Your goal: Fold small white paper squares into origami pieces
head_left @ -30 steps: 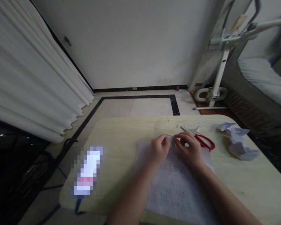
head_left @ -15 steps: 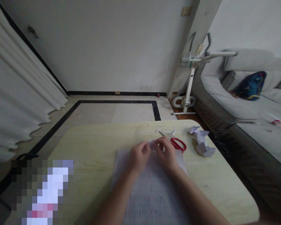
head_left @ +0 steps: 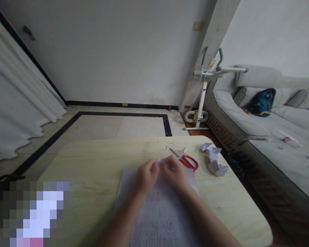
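Observation:
Over the top edge of a large printed sheet of paper (head_left: pixel 157 212), my two hands meet at a small piece of pale paper (head_left: pixel 160 160). My left hand (head_left: pixel 147 174) pinches its left side, fingers closed. On the other side my right hand (head_left: pixel 173 172) is also closed on it, and the fingers hide most of the piece. Red-handled scissors (head_left: pixel 190 162) lie just beyond my right hand, blades pointing away to the left. Thin white paper scraps (head_left: pixel 182 150) lie around the blades.
Folded, crumpled paper pieces (head_left: pixel 217 168) sit at the right of the pale wooden table (head_left: pixel 92 161). A grey sofa (head_left: pixel 249 127) and a white exercise machine (head_left: pixel 202 96) stand beyond its right side. A white curtain (head_left: pixel 20 103) hangs at left. A pixelated patch covers the lower left.
The view has shifted, so the table and sofa appear further left and slightly lower. My right fingers have curled more tightly around the small paper, hiding more of it.

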{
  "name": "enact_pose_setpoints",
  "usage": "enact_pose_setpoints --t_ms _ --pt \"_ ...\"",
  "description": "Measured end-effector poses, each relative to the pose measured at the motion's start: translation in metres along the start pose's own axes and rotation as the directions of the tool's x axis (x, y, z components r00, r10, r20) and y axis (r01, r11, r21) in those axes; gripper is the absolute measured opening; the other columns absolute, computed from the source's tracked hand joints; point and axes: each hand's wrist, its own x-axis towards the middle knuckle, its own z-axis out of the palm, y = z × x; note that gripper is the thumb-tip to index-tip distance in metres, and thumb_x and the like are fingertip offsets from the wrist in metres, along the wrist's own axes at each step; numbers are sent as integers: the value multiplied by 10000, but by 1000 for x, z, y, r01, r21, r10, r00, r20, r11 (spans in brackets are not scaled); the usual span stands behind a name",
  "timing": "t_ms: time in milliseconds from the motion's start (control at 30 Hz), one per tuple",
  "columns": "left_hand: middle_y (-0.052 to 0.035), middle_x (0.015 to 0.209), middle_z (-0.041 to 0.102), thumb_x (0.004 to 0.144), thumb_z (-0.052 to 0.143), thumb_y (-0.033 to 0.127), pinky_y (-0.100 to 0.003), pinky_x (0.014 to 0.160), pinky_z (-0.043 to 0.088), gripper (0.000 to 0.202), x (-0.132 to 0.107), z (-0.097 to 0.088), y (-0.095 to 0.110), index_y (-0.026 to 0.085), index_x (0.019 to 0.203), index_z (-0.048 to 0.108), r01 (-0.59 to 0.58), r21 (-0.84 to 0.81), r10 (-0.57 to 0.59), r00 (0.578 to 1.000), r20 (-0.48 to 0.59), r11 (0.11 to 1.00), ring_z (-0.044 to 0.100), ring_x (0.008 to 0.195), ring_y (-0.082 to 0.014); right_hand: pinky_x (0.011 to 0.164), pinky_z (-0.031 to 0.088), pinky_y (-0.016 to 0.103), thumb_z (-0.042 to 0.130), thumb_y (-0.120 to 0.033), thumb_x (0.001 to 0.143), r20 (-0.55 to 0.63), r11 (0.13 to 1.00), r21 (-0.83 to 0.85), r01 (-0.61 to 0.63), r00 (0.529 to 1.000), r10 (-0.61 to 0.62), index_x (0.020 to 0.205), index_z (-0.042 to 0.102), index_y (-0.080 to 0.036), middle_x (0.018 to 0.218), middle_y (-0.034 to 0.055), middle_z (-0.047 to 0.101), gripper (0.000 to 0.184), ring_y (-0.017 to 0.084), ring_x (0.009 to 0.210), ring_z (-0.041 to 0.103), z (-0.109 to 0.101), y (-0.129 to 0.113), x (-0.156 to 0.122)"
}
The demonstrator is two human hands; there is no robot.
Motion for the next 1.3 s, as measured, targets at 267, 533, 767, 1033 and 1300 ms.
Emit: enact_pose_setpoints --t_ms 267,533,767,1033,1300 --pt "-65 722 721 882 446 259 -218 618 466 279 0 -2 -1 158 836 702 -27 43 27 1000 3 999 661 660 -166 538 381 243 573 -211 798 47 999 -35 -6 999 8 777 575 -184 663 -3 563 34 133 582 488 0 3 -1" --pt "-34 638 669 877 439 253 -201 590 433 289 0 -3 -2 162 740 676 -52 62 51 998 23 997 605 592 -137 574 424 258 558 -189 803 81 999 -33 32 996 -29 793 607 -192 693 15 594 50 151 621 526 -3 0 -1" --pt "-17 578 632 862 453 238 -200 547 404 289 0 -5 0 157 680 662 -39 63 37 999 26 997 568 546 -129 566 419 257 558 -197 805 80 1000 0 -1 997 1 793 615 -182 685 15 595 60 149 611 526 -4 -5 -2" --pt "-36 635 667 841 458 218 -203 568 419 263 1 -8 1 148 732 687 -45 8 44 998 53 999 601 594 -143 597 434 269 555 -174 798 96 1000 10 5 995 -6 818 630 -171 720 27 619 78 154 637 543 -5 -5 -1" --pt "-20 576 615 845 450 220 -199 531 376 284 2 -11 5 139 677 664 -54 6 53 995 81 999 556 546 -125 596 424 255 555 -159 793 102 1000 12 29 994 -30 824 635 -171 719 18 612 87 147 643 539 -6 -3 -1"
